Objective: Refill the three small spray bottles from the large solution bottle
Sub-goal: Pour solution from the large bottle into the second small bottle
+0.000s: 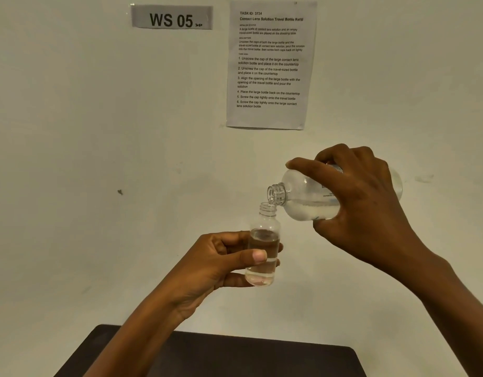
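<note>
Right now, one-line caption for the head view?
Right hand tilts a large clear plastic bottle over the small clear open bottle held by the left hand.

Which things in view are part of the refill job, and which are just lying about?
In the job:
small bottle, uncapped, part full, held in the left hand
large bottle, uncapped, tilted with its mouth over the small one, held in the right hand

Not in use:
sign on the wall
instruction sheet on the wall
table below
</note>
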A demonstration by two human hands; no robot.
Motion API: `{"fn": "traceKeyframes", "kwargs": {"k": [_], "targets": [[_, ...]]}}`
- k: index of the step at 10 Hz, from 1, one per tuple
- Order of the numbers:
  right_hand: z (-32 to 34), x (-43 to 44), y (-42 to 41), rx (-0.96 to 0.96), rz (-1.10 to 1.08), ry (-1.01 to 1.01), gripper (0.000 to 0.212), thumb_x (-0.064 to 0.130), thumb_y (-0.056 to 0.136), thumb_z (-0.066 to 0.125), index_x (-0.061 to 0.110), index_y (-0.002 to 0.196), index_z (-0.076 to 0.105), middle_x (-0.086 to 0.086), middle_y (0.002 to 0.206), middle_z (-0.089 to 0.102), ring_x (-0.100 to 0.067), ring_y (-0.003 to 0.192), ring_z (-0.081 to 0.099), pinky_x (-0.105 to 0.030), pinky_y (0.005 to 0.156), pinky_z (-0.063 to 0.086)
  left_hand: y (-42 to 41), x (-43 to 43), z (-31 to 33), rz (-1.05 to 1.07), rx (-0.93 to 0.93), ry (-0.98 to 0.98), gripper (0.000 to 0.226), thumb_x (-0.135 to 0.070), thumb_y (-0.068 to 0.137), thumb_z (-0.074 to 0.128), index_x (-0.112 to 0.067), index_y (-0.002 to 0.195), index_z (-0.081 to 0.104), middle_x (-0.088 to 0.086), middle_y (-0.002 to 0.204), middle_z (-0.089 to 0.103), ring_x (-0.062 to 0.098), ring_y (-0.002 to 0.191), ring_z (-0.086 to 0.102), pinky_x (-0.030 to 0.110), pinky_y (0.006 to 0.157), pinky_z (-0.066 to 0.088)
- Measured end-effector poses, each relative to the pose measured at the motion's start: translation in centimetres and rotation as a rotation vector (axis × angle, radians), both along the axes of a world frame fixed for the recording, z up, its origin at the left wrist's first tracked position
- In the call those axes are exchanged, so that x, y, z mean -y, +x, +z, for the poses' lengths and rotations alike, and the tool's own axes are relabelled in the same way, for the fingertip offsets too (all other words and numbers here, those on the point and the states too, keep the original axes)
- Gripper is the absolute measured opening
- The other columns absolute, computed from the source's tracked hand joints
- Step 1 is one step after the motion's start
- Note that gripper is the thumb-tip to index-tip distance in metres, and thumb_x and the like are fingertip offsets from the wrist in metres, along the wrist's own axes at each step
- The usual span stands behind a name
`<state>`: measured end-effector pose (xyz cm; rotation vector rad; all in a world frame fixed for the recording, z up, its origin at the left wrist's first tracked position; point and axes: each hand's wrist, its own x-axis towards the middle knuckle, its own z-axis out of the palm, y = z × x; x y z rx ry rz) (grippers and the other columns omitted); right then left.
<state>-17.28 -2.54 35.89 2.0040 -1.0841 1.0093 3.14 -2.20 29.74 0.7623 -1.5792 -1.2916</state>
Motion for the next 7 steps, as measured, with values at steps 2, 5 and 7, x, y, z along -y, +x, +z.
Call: {"fn": "traceKeyframes", "kwargs": {"k": [2,5,7], "targets": [[0.03,0.07,0.1,-0.002,0.003,0.002,0.07,0.02,0.052,0.063,0.028,0.121,0.054,-0.007,0.104,0.055,-0.031,0.096,0.047,-0.039,0.079,0.027,0.11,-0.02,0.02,0.002,0.001,-0.006,0.036,-0.024,0.064,0.066,-0.022,0.1,0.068,0.0,0.1,0.074,0.019,0.093,0.071,0.028,0.074,0.059],[0.19,0.04,0.1,-0.01,-0.002,0.003,0.07,0.021,0.053,0.061,0.03,0.122,0.053,-0.005,0.104,0.054,-0.03,0.097,0.046,-0.038,0.079,0.027,0.15,-0.07,0.06,-0.004,-0.006,-0.009,0.036,-0.023,0.065,0.065,-0.022,0.101,0.068,0.001,0.101,0.074,0.019,0.093,0.071,0.029,0.075,0.059],[0.22,-0.02,0.05,-0.015,-0.006,-0.007,0.07,0.02,0.053,0.061,0.031,0.121,0.051,-0.004,0.104,0.054,-0.029,0.096,0.046,-0.038,0.079,0.027,0.16,-0.16,0.1,-0.006,-0.01,-0.013,0.035,-0.024,0.064,0.066,-0.023,0.099,0.068,0.0,0.099,0.075,0.018,0.092,0.071,0.026,0.071,0.058]]}}
